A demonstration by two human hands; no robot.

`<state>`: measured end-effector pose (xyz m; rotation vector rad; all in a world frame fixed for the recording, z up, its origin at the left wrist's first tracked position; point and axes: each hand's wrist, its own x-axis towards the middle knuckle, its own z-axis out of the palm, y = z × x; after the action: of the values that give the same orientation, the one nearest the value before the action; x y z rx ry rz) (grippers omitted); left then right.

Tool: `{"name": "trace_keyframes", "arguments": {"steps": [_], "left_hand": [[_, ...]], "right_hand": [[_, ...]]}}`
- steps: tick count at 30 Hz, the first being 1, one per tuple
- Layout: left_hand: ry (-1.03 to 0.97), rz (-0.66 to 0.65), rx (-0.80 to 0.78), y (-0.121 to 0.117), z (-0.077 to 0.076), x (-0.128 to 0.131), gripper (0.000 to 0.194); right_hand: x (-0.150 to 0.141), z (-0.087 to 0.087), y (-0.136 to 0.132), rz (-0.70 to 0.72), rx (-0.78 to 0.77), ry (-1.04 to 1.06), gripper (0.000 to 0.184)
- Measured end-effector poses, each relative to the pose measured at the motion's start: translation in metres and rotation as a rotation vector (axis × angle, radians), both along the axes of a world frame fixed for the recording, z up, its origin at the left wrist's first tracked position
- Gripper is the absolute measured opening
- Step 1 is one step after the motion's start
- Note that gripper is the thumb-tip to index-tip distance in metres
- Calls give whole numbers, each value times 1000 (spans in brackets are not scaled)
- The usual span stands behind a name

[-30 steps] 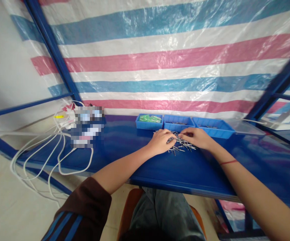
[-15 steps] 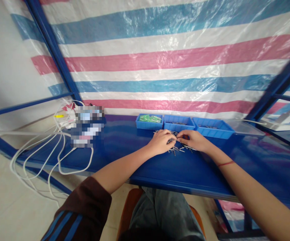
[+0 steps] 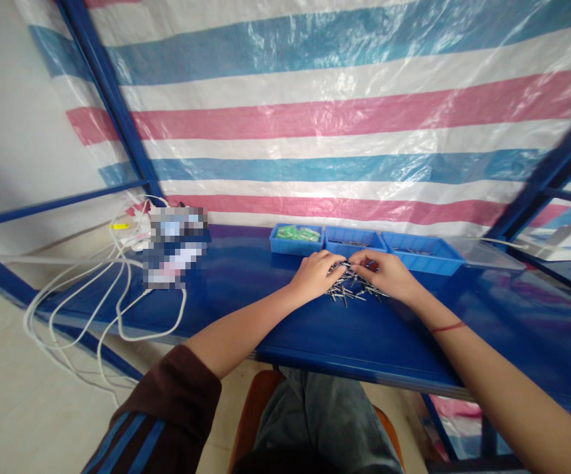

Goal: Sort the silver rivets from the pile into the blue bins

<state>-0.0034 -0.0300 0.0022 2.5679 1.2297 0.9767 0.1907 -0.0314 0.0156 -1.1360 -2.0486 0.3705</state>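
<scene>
A loose pile of thin metal rods (image 3: 347, 289), dark and silver, lies on the blue tabletop between my two hands. My left hand (image 3: 315, 275) curls over the left side of the pile, with dark rods showing between its thumb and fingers. From the right, my right hand (image 3: 380, 271) reaches in with thumb and forefinger bent together at the pile's top. What its fingertips pinch is too small to make out. Rod ends stick out below both hands.
Behind the pile stand a blue bin with green packets (image 3: 296, 245), a middle blue bin (image 3: 354, 238) and a right blue bin (image 3: 426, 260), both holding thin rods. White cables (image 3: 118, 329) hang over the table's left end. A striped plastic sheet (image 3: 315, 118) forms the back.
The fingertips of my two hands, close together before, are now slightly apart. More of the rod pile shows between them. The view has shifted a little.
</scene>
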Motion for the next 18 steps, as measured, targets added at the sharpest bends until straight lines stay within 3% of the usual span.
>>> {"name": "trace_keyframes", "arguments": {"steps": [5, 11, 18], "left_hand": [[-37, -33, 4, 3, 2, -2, 26], [-103, -53, -59, 5, 3, -1, 20], [-242, -63, -150, 2, 5, 2, 20]], "right_hand": [[-4, -3, 0, 29, -65, 115, 34], [-9, 2, -4, 44, -196, 411, 46], [-11, 13, -12, 48, -196, 479, 41]]}}
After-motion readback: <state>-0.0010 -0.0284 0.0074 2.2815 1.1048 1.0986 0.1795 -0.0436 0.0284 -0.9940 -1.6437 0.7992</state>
